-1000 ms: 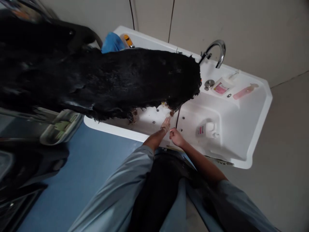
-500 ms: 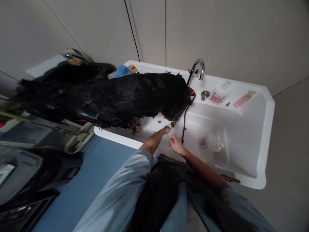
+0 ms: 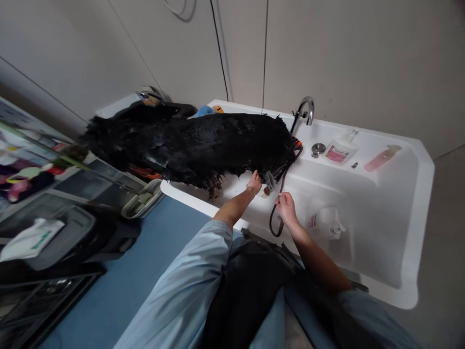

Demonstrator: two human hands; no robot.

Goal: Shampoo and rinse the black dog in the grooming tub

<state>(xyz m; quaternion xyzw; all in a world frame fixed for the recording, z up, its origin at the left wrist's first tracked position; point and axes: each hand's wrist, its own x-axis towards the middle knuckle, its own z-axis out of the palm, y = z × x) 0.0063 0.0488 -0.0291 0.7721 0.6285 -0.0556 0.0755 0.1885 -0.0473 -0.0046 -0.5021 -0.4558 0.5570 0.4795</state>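
A large black dog (image 3: 225, 140), its coat wet and clumped, stands in a white tub (image 3: 378, 208), head end to the left. My left hand (image 3: 255, 182) is at the underside of its rear, fingers stretched up near the fur. Beside it is a brownish hind paw (image 3: 268, 190), with a clear, blurred splash above it. To the right, my right hand (image 3: 286, 208) is closed around a thin dark hose (image 3: 273, 228), which loops below the fist. What part of the hose lies inside the fingers is hidden.
A chrome tap (image 3: 308, 109) rises from the tub's back edge. On the ledge stand a pink-labelled pump bottle (image 3: 337, 152) and a pink bottle (image 3: 383, 159). Another white bottle (image 3: 329, 223) lies in the basin. A lidded bin (image 3: 69, 232) stands left on the blue floor.
My hands have moved apart: the left rose toward the dog's underside, the right shifted right to the hose. The hose now bends into a loop. The view has turned somewhat left.
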